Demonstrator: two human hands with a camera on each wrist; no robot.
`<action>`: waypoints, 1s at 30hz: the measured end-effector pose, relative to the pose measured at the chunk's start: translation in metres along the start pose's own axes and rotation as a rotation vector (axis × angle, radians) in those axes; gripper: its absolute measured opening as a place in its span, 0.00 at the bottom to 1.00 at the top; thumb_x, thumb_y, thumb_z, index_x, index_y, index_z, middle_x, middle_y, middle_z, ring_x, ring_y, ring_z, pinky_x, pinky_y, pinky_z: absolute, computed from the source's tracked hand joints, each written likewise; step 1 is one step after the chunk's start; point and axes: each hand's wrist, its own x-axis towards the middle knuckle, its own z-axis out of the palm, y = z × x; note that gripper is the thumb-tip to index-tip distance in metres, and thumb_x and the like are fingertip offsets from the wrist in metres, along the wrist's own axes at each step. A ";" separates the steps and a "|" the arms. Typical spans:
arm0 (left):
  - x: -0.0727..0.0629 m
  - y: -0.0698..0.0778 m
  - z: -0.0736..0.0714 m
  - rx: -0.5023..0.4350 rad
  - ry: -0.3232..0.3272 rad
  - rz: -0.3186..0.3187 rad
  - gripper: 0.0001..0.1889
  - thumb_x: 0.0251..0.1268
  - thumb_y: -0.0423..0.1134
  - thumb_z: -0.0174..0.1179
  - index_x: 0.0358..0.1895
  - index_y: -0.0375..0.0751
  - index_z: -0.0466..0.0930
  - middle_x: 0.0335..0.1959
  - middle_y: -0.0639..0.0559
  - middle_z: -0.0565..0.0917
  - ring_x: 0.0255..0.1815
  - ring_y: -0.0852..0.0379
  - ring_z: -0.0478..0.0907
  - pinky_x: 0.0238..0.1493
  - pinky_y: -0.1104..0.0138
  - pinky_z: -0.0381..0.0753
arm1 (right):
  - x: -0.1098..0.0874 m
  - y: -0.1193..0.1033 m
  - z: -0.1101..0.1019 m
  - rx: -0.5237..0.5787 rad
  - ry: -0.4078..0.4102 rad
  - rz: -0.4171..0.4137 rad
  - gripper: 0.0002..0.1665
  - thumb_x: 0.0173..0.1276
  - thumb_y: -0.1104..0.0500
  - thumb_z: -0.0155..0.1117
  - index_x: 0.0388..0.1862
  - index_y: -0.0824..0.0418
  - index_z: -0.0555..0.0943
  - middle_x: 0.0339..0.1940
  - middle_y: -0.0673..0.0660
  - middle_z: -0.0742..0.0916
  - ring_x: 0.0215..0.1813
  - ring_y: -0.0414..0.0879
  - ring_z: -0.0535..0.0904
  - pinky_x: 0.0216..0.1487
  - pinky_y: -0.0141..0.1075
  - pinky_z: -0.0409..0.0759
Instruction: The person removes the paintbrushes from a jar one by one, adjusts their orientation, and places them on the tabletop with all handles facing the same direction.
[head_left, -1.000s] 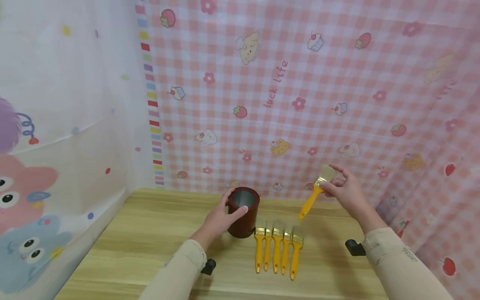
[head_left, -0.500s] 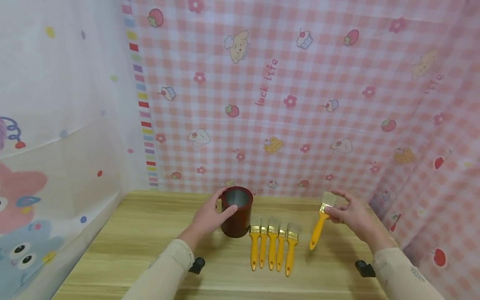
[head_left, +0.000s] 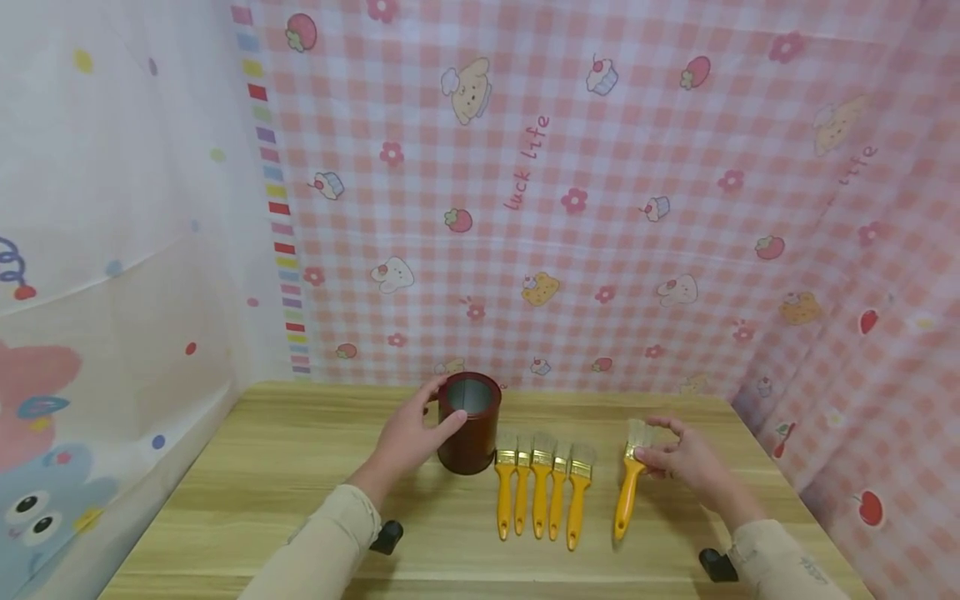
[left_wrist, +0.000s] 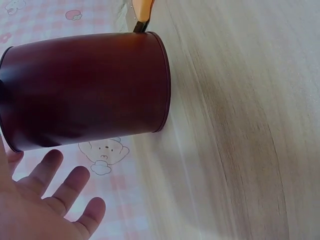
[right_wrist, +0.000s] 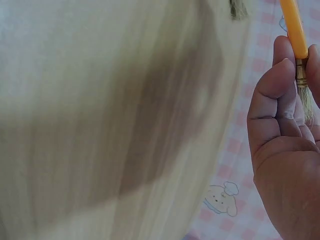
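Observation:
A dark red cylindrical pot (head_left: 471, 442) with a grey inside stands upright on the table. My left hand (head_left: 405, 437) holds it near the rim, thumb at the front and index finger at the back. In the left wrist view the other fingers (left_wrist: 70, 187) spread apart from the wall. My right hand (head_left: 693, 467) pinches a flat paintbrush (head_left: 627, 496) by its metal band, bristles toward the back and yellow handle pointing to the front, low over the tabletop. Several similar paintbrushes (head_left: 539, 500) lie in a row between the pot and that brush, handles toward me.
The wooden table (head_left: 262, 467) meets a pink checked curtain (head_left: 570, 250) at its back edge. A white printed curtain (head_left: 112, 250) hangs on the left. A black piece (head_left: 387, 537) shows by the left wrist and another black piece (head_left: 717, 565) by the right.
My right hand has lowered the paintbrush from above the table's back toward the tabletop, right of the row. My left hand keeps its hold on the pot. The head view has shifted slightly.

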 end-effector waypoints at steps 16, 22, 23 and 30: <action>-0.001 0.000 -0.003 -0.075 -0.043 -0.046 0.42 0.72 0.66 0.66 0.84 0.67 0.61 0.77 0.47 0.76 0.77 0.39 0.75 0.68 0.38 0.80 | 0.003 0.015 0.022 0.060 -0.052 0.011 0.48 0.73 0.61 0.74 0.83 0.70 0.60 0.44 0.63 0.93 0.36 0.48 0.89 0.37 0.38 0.89; -0.001 0.001 -0.004 -0.083 -0.052 -0.052 0.42 0.73 0.64 0.66 0.85 0.65 0.60 0.76 0.46 0.77 0.76 0.40 0.76 0.68 0.38 0.80 | 0.007 0.017 0.033 0.037 -0.074 0.019 0.46 0.75 0.63 0.72 0.83 0.73 0.59 0.42 0.63 0.93 0.36 0.48 0.90 0.36 0.37 0.89; -0.001 0.001 -0.004 -0.087 -0.054 -0.054 0.42 0.73 0.64 0.66 0.85 0.65 0.59 0.76 0.46 0.77 0.76 0.40 0.76 0.68 0.38 0.80 | 0.007 0.016 0.034 0.028 -0.077 0.022 0.46 0.75 0.63 0.72 0.82 0.74 0.59 0.41 0.62 0.93 0.36 0.48 0.90 0.36 0.37 0.89; -0.002 0.001 -0.005 -0.097 -0.068 -0.057 0.43 0.72 0.66 0.66 0.85 0.67 0.59 0.77 0.45 0.76 0.77 0.38 0.75 0.68 0.38 0.80 | 0.010 0.011 0.048 -0.019 -0.051 0.086 0.42 0.75 0.63 0.72 0.80 0.72 0.64 0.35 0.60 0.93 0.30 0.46 0.88 0.31 0.36 0.86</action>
